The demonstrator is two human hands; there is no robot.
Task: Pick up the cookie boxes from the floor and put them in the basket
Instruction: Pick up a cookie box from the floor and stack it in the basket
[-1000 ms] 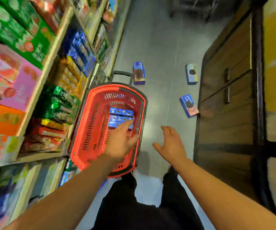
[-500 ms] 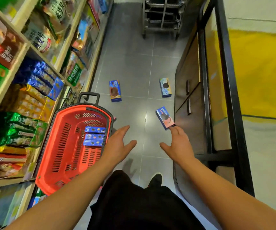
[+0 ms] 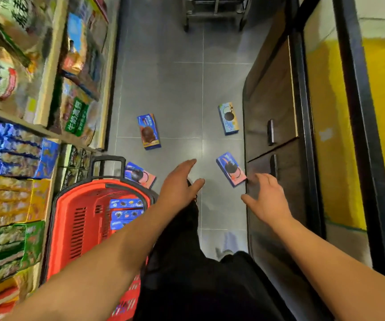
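A red basket (image 3: 80, 228) stands on the floor at the lower left with blue cookie boxes (image 3: 126, 213) stacked inside. Several cookie boxes lie on the grey tiles: a blue and pink box (image 3: 231, 169) by the cabinet, another blue and pink box (image 3: 139, 175) just beyond the basket's handle, a blue box with a chocolate picture (image 3: 148, 131), and a light blue box (image 3: 228, 118) farther off. My left hand (image 3: 179, 184) hovers empty with straight fingers between the basket and the boxes. My right hand (image 3: 266, 199) is spread, empty, just short of the near pink box.
Shelves (image 3: 48, 93) packed with snack packs line the left side. A dark wooden cabinet (image 3: 272, 107) with handles runs along the right. A metal trolley (image 3: 214, 10) stands at the far end of the aisle. My dark trousers fill the lower middle.
My left hand has left the basket and moved out over the floor. My right hand has gone forward toward the near pink box. The view has tipped up the aisle, showing more boxes.
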